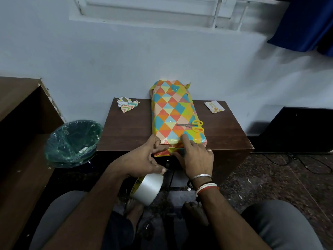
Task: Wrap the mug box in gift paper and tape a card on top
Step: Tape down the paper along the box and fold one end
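Head view looks down on one wrapped box (175,114), covered in triangle-patterned gift paper, lying lengthwise on a dark wooden tabletop (129,130) with its near end at the front edge. One left hand (144,159) has its grip pinched, thumb and forefinger closed on the loose paper flap (162,153) at the box's near-left corner; a roll of clear tape (146,188) hangs just under that hand, though whether the lower fingers grasp it cannot be told. One right hand (195,157) lies with its grip released, fingers spread flat and pressing the folded paper at the near end, the forefinger reaching onto the top face. One pair of yellow-handled scissors (191,126) rests on top of the box, near the right hand. One small card (214,106) lies on the tabletop to the right, apart from the box. One crumpled paper scrap (127,104) sits at the far left. One lined green bin (73,141) stands beside the tabletop.
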The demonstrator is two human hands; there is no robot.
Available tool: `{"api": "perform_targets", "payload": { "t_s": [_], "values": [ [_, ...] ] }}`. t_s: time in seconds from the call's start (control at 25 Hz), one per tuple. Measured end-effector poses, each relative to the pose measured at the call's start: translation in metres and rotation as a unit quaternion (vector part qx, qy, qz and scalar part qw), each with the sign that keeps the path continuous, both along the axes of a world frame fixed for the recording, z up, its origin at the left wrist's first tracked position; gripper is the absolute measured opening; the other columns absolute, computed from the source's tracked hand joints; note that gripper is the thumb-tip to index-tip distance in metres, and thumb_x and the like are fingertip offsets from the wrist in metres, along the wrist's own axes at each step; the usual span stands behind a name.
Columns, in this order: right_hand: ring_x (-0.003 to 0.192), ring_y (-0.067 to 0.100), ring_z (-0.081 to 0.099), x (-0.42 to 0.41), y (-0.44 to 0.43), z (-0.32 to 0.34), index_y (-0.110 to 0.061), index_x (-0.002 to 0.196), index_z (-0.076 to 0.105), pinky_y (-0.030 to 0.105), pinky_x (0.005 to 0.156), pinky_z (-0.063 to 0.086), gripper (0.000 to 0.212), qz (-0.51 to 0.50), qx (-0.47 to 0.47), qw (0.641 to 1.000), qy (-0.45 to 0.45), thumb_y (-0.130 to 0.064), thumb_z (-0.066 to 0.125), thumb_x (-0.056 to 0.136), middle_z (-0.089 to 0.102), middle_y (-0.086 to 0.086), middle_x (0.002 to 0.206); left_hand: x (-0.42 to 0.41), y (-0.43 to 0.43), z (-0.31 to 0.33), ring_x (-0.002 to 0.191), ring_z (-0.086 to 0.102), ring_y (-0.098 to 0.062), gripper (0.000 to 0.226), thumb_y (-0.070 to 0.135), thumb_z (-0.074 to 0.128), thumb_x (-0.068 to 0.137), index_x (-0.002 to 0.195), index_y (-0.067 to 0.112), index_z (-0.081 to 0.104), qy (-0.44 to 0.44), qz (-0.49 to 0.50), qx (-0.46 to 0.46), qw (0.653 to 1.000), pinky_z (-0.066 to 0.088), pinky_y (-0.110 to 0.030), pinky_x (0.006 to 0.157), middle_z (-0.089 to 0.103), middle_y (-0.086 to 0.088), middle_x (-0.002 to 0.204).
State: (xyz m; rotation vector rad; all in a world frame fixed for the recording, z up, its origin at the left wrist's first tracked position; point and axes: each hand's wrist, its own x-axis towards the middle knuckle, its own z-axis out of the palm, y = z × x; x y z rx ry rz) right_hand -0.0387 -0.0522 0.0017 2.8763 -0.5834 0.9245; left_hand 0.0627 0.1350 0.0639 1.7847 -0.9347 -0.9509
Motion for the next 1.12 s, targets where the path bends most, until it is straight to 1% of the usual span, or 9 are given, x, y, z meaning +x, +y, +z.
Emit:
{"api": "perform_targets", "payload": {
  "t_s": [0.2, 0.32, 0.4, 0.52, 0.64, 0.76, 0.92, 1.04, 1.12],
  "values": [
    [0.068, 0.034, 0.066, -0.004, -0.005, 0.016, -0.025, 0.117, 0.052, 0.037, 0.052, 0.048, 0.052, 0.022, 0.004, 0.999, 0.023, -0.045, 0.082, 0.079, 0.066, -0.001, 0.071, -0.002, -0.004, 0.003, 0.061, 0.065, -0.011, 0.061, -0.012, 0.076, 0.084, 0.096, 0.018, 0.024, 0.058, 0.005, -0.058, 0.997, 0.057, -0.027, 0.070, 0.056, -0.002, 0.149],
    [0.088, 0.031, 0.067, -0.013, -0.016, 0.044, -0.038, 0.122, 0.056, 0.034, 0.059, 0.044, 0.036, 0.031, 0.085, 0.991, 0.094, -0.050, 0.069, 0.091, 0.071, -0.003, 0.090, -0.001, -0.009, 0.009, 0.067, 0.062, -0.016, 0.061, -0.015, 0.074, 0.084, 0.095, 0.017, 0.023, 0.093, 0.019, -0.110, 0.989, 0.055, -0.024, 0.070, 0.059, -0.002, 0.147],
    [0.082, 0.023, 0.066, -0.017, -0.019, 0.063, -0.039, 0.116, 0.063, 0.033, 0.061, 0.045, 0.025, 0.050, 0.203, 0.977, 0.050, -0.052, 0.065, 0.094, 0.070, -0.006, 0.084, -0.002, -0.013, 0.013, 0.067, 0.064, -0.015, 0.060, -0.018, 0.070, 0.085, 0.093, 0.016, 0.022, 0.100, 0.042, -0.144, 0.984, 0.055, -0.022, 0.068, 0.061, -0.006, 0.145],
    [0.079, 0.015, 0.068, -0.022, -0.020, 0.091, -0.033, 0.099, 0.076, 0.036, 0.072, 0.053, 0.019, 0.194, 0.469, 0.862, 0.005, -0.048, 0.065, 0.097, 0.073, -0.008, 0.084, -0.005, -0.019, 0.014, 0.067, 0.069, -0.014, 0.059, -0.019, 0.070, 0.084, 0.093, 0.015, 0.023, 0.089, 0.060, -0.172, 0.979, 0.056, -0.023, 0.068, 0.064, -0.007, 0.141],
    [0.104, 0.006, 0.068, -0.034, -0.016, 0.110, -0.032, 0.120, 0.073, 0.028, 0.088, 0.055, 0.031, 0.351, 0.496, 0.790, 0.084, -0.031, 0.080, 0.089, 0.075, -0.010, 0.111, -0.008, -0.024, 0.010, 0.089, 0.071, -0.021, 0.061, -0.016, 0.075, 0.081, 0.096, 0.016, 0.025, 0.090, 0.060, -0.201, 0.974, 0.057, -0.023, 0.069, 0.065, -0.011, 0.127],
    [0.117, 0.005, 0.066, -0.033, -0.021, 0.110, -0.020, 0.128, 0.071, 0.023, 0.097, 0.052, 0.053, 0.382, 0.433, 0.810, 0.102, -0.022, 0.089, 0.079, 0.072, -0.013, 0.123, -0.009, -0.031, 0.012, 0.071, 0.063, -0.009, 0.057, -0.008, 0.074, 0.081, 0.096, 0.015, 0.025, 0.075, 0.053, -0.198, 0.976, 0.049, -0.018, 0.060, 0.060, -0.012, 0.122],
    [0.088, 0.005, 0.074, -0.024, -0.029, 0.100, -0.017, 0.101, 0.083, 0.025, 0.078, 0.058, 0.011, 0.321, 0.408, 0.854, 0.040, -0.019, 0.080, 0.090, 0.079, -0.013, 0.095, -0.010, -0.040, 0.014, 0.056, 0.055, -0.003, 0.058, -0.016, 0.072, 0.086, 0.096, 0.016, 0.025, 0.081, 0.077, -0.180, 0.977, 0.051, -0.019, 0.066, 0.064, -0.009, 0.135],
    [0.075, 0.006, 0.075, -0.022, -0.027, 0.097, -0.019, 0.092, 0.084, 0.021, 0.068, 0.057, 0.004, 0.283, 0.426, 0.860, 0.005, -0.020, 0.081, 0.088, 0.079, -0.010, 0.084, -0.011, -0.045, 0.014, 0.064, 0.057, -0.009, 0.055, -0.011, 0.072, 0.088, 0.097, 0.017, 0.025, 0.073, 0.057, -0.176, 0.980, 0.050, -0.022, 0.069, 0.071, -0.001, 0.116],
    [0.072, 0.005, 0.074, -0.022, -0.027, 0.099, -0.020, 0.089, 0.084, 0.021, 0.067, 0.057, 0.003, 0.266, 0.429, 0.863, -0.012, -0.022, 0.083, 0.086, 0.078, -0.011, 0.080, -0.014, -0.046, 0.016, 0.080, 0.062, -0.014, 0.055, -0.003, 0.076, 0.087, 0.100, 0.016, 0.026, 0.050, 0.021, -0.175, 0.983, 0.050, -0.031, 0.077, 0.066, -0.013, 0.113]
  ]
}}
